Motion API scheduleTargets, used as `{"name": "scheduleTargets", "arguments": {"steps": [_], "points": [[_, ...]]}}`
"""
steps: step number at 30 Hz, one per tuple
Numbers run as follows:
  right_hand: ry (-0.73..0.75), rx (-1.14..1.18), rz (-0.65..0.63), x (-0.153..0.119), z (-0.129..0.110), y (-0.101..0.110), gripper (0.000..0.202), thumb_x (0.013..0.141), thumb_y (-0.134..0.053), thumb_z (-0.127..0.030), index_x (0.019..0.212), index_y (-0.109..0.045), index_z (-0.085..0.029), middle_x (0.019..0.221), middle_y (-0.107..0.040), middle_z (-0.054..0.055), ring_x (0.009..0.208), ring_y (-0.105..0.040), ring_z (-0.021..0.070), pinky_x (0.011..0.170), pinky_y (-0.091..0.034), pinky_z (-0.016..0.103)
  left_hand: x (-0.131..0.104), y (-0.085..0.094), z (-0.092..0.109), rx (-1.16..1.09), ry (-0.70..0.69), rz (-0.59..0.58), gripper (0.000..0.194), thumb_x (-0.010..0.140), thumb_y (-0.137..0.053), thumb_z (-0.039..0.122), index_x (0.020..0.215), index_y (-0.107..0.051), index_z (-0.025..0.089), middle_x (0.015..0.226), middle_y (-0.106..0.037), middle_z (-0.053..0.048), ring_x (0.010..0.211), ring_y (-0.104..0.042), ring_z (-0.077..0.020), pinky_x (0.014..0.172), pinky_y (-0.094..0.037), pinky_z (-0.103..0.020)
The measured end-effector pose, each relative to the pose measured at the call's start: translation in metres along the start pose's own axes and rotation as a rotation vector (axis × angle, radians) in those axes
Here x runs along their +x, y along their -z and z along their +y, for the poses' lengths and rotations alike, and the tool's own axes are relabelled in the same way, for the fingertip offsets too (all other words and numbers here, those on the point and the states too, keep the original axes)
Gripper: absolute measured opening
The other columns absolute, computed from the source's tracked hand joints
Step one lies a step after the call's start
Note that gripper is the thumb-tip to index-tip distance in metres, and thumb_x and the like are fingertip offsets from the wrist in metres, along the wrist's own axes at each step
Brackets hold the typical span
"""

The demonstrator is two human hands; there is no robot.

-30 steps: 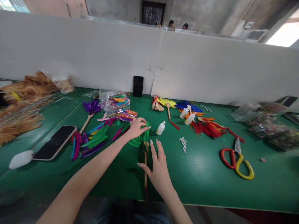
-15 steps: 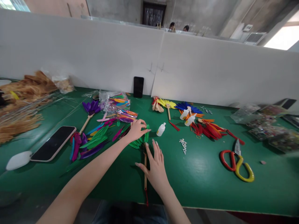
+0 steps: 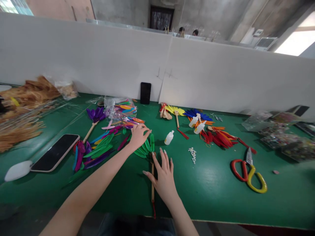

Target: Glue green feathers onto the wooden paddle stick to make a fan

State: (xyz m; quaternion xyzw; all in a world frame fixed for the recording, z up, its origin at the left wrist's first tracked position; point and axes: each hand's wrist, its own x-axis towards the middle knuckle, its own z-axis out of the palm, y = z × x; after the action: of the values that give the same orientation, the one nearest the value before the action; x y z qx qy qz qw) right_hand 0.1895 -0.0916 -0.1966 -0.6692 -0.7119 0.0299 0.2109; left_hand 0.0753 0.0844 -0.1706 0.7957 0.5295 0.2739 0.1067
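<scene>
A green feather fan point(image 3: 144, 150) lies in front of me, its wooden handle point(image 3: 153, 185) pointing towards the table's front edge, where a red tassel point(image 3: 154, 209) hangs. My right hand point(image 3: 162, 177) is open over it, the index fingertip on the joint of feathers and handle, the thumb left of the handle. Just above the feathers is my left hand point(image 3: 139, 136), fingers loosely bent and thumb apart, with nothing visible in it. One green feather point(image 3: 152, 142) stands straight up from the joint. A small white glue bottle point(image 3: 169, 137) stands to the right.
Loose coloured feathers point(image 3: 102, 147), a purple fan point(image 3: 95, 114) and a phone point(image 3: 56, 152) are on the left. Small white pieces point(image 3: 192, 155), red-and-yellow scissors point(image 3: 248, 170), a yellow fan point(image 3: 175, 110) and red feathers point(image 3: 220, 137) are on the right. A white partition point(image 3: 209, 72) stands behind.
My left hand has let go of the upright green feather and moved slightly up and left. My right hand stays on the fan's joint.
</scene>
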Motion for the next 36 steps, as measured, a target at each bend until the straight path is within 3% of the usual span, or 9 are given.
{"name": "scheduleTargets", "arguments": {"steps": [6, 17, 31, 36], "points": [[0.002, 0.004, 0.008, 0.000, 0.001, -0.001, 0.064, 0.086, -0.042, -0.060, 0.139, -0.040, -0.023, 0.150, -0.026, 0.014, 0.137, -0.022, 0.0339, 0.102, -0.029, 0.060, 0.005, 0.026, -0.009, 0.015, 0.086, 0.171, 0.017, 0.086, -0.056, 0.030, 0.089, -0.071, 0.023, 0.105, -0.061, -0.006, 0.102, -0.045, -0.0263, 0.084, -0.034, -0.038], [0.010, -0.012, 0.041, -0.001, 0.001, -0.003, 0.063, 0.085, -0.046, -0.058, 0.138, -0.042, -0.023, 0.149, -0.030, 0.014, 0.136, -0.026, 0.0328, 0.103, -0.030, 0.058, -0.022, 0.043, -0.023, 0.029, 0.048, 0.192, 0.012, 0.084, -0.059, 0.027, 0.085, -0.071, 0.023, 0.101, -0.063, -0.004, 0.100, -0.049, -0.0251, 0.084, -0.036, -0.038], [0.012, -0.034, 0.026, 0.002, 0.000, 0.000, 0.063, 0.084, -0.046, -0.059, 0.137, -0.043, -0.025, 0.150, -0.027, 0.016, 0.137, -0.023, 0.0345, 0.102, -0.029, 0.060, -0.093, 0.061, -0.025, 0.051, -0.032, 0.159, 0.020, 0.089, -0.048, 0.031, 0.091, -0.068, 0.027, 0.102, -0.061, -0.005, 0.100, -0.048, -0.0249, 0.080, -0.035, -0.037], [0.007, -0.031, 0.021, 0.002, 0.000, 0.001, 0.061, 0.084, -0.047, -0.059, 0.135, -0.046, -0.025, 0.149, -0.029, 0.015, 0.137, -0.024, 0.0336, 0.103, -0.028, 0.059, -0.114, 0.068, -0.044, 0.097, 0.009, 0.236, 0.022, 0.090, -0.046, 0.032, 0.091, -0.067, 0.025, 0.101, -0.061, -0.006, 0.098, -0.050, -0.0243, 0.083, -0.035, -0.037]]}}
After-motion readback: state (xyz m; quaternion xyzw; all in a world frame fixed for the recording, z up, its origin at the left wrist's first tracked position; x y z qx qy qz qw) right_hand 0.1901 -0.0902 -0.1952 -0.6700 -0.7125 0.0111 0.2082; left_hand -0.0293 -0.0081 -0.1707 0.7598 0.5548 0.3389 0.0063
